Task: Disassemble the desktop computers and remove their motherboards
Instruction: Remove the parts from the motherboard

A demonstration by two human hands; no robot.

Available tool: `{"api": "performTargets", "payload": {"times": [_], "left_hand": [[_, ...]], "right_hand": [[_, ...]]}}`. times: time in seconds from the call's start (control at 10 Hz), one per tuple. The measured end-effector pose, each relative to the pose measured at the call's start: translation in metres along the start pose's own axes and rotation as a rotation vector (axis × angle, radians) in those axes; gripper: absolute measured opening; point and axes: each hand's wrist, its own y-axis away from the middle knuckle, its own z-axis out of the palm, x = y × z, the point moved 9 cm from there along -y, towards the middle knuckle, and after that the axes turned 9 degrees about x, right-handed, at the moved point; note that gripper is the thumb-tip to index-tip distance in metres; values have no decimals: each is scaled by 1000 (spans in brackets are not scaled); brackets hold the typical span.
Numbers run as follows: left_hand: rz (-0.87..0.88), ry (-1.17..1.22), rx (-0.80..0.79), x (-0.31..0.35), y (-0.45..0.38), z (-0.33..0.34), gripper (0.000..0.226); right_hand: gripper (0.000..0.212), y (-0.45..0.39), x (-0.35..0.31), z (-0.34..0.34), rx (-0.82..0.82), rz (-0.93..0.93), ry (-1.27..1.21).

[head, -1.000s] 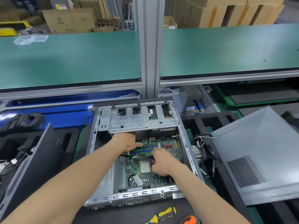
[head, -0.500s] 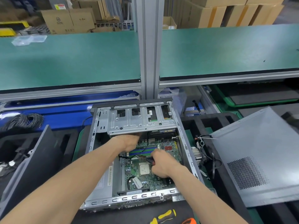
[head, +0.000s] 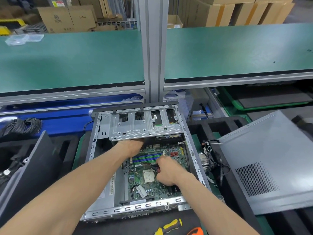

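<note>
Your left hand (head: 131,146) has slid to 12 o'clock under the drive cage (head: 144,126), grip hidden; right hand (head: 166,172) stays clenching pliers (head: 152,166) over the motherboard (head: 150,182), still seated.

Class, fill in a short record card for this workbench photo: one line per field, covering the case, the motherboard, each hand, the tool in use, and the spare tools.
case: open desktop chassis, side panel off
motherboard: green board still inside the chassis
drive cage: metal cage across the far end of the chassis
left hand: left hand reaching under the cage edge, fingers hidden
right hand: right hand grips pliers
tool in use: pliers, tip pointing left over the board
spare tools: yellow-and-black screwdriver on the near mat
side panel: grey panel lying to the right
</note>
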Motion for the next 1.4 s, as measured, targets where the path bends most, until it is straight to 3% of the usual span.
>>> {"api": "performTargets", "payload": {"times": [0.2,0.4,0.5,0.6,0.7,0.8,0.9,1.0,1.2,1.4], "left_hand": [[-111,156,25,-16,-3,-4,49],[131,111,102,9,-4,-12,10],[126,89,44,9,-1,-12,41],[-53,61,-8,2,2,-6,50],[-3,-456,-127,-9,15,-3,87],[-229,-20,-85,-21,15,-8,126],[-77,-107,-70,-7,18,-12,51],[18,-164,-237,-1,27,1,86],[53,-101,-209,-7,47,-13,56],[87,65,115,-10,80,-44,30]], "right_hand": [[7,-1,2,3,-12,8,-6],[6,-1,4,3,-20,21,-9],[6,-1,3,2,-18,21,-7],[6,0,2,2,-22,22,-10],[7,1,3,2,-25,25,-17],[10,2,3,2,-25,20,-12],[13,2,2,2,-24,11,5],[13,3,0,0,-16,-10,27],[14,4,-9,-9,55,-69,90],[32,12,-19,-20,120,-115,58]]}}
